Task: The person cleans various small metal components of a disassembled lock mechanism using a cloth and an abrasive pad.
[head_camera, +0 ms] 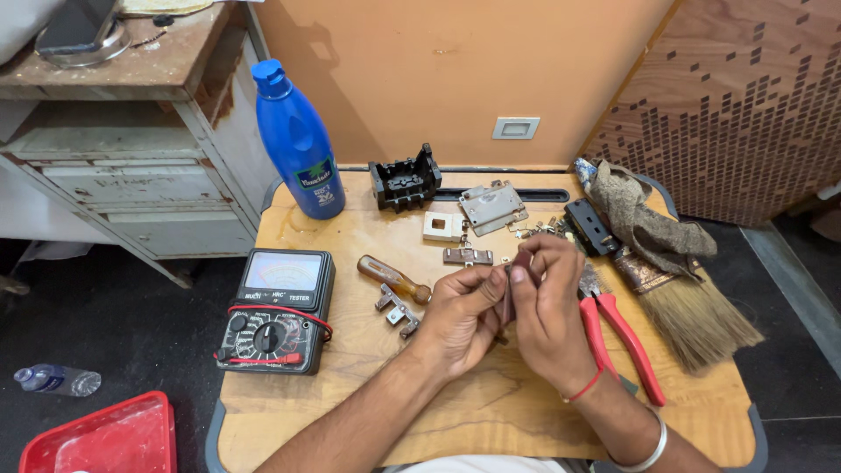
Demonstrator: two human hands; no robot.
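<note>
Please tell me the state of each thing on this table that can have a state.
Blue bottle: upright, cap on.
Multimeter: lying flat, leads wrapped around it.
Red-handled pliers: lying flat, handles apart.
Screwdriver: lying on the table, unheld.
Small metal part: held between both hands.
Left hand: fingers pinching the part.
Right hand: fingers closed on the part.
Brush: lying flat.

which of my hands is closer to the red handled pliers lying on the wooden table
Right. Your right hand is directly beside the red-handled pliers, its wrist nearly against the handles. Your left hand is farther left, beyond the right hand.
</note>
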